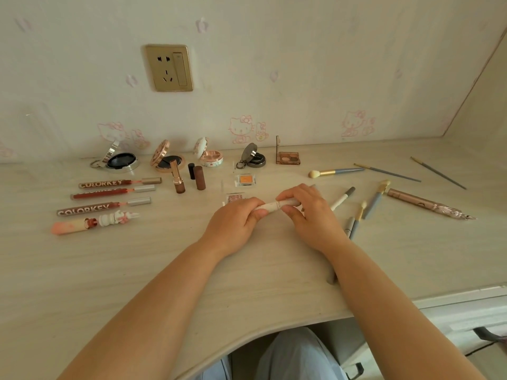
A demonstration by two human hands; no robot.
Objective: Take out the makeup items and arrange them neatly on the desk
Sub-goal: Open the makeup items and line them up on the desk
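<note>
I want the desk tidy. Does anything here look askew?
Yes. The brushes and pens on the right lie at mixed angles: one brush, two thin sticks, a pink pen. The lip glosses on the left sit in a parallel row.

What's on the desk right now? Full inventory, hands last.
open compacts: 4, silver, rose gold, white and dark grey, back row by the wall
eyeshadow palette: 1, brown, lid up, right end of that row
lip gloss tubes: 4, red, brown and pink, lying stacked at left
lipsticks: 3, brown and gold, upright, centre-left
orange pan: 1, centre
brushes and pencils: several, blue-grey and white, scattered at right
rose-gold pen: 1, far right
wall socket: 1, gold
white tube: 1, gripped by left hand and right hand
</note>
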